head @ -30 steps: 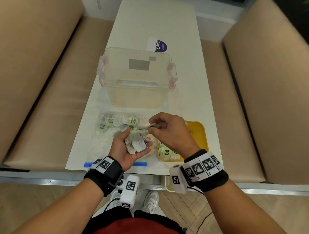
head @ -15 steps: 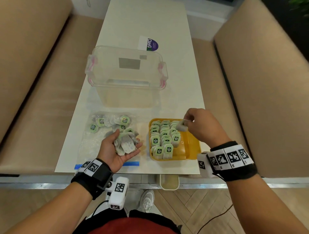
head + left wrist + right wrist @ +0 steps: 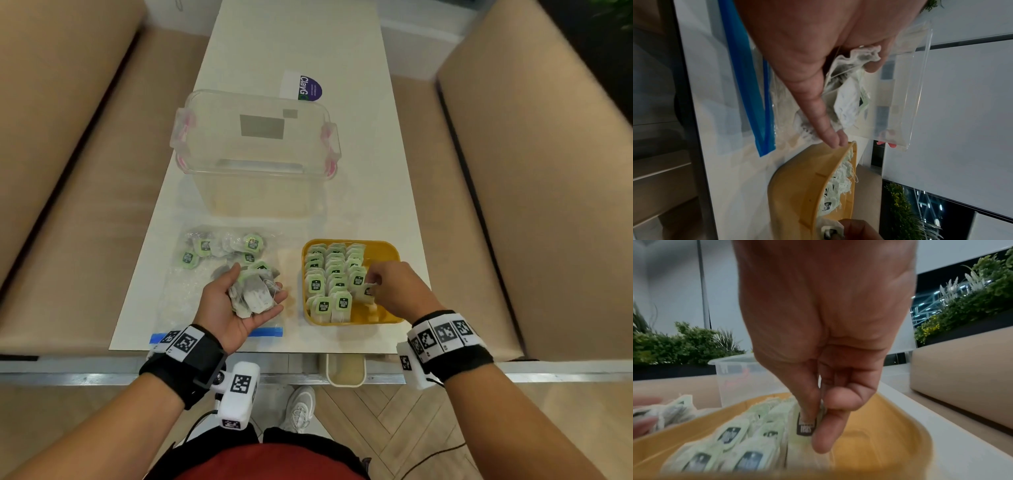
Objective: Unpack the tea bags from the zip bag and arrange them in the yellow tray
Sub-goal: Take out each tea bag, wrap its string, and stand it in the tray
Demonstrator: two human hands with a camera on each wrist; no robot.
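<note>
The yellow tray (image 3: 387, 253) sits at the table's front right, with three rows of green-tagged tea bags (image 3: 329, 274) standing in it. My right hand (image 3: 373, 284) is inside the tray and pinches one tea bag (image 3: 805, 430) by its tag at the near end of the right row. My left hand (image 3: 259, 284) is palm up over the clear zip bag (image 3: 191, 291), cupping a small pile of tea bags (image 3: 255, 299). More tea bags (image 3: 205, 246) lie inside the zip bag at its far end. The bag's blue zip strip (image 3: 267, 331) lies by the table's front edge.
A clear plastic box (image 3: 255, 150) with pink clasps stands behind the bag and tray. A card with a purple logo (image 3: 306, 87) lies farther back. Beige sofas (image 3: 68, 171) flank the narrow white table (image 3: 394, 205). A small cream bin (image 3: 344, 371) hangs below the front edge.
My right hand took a tea bag from the pile in my left hand, carried it right to the tray and lowered it at the right row. The left hand stayed put.
</note>
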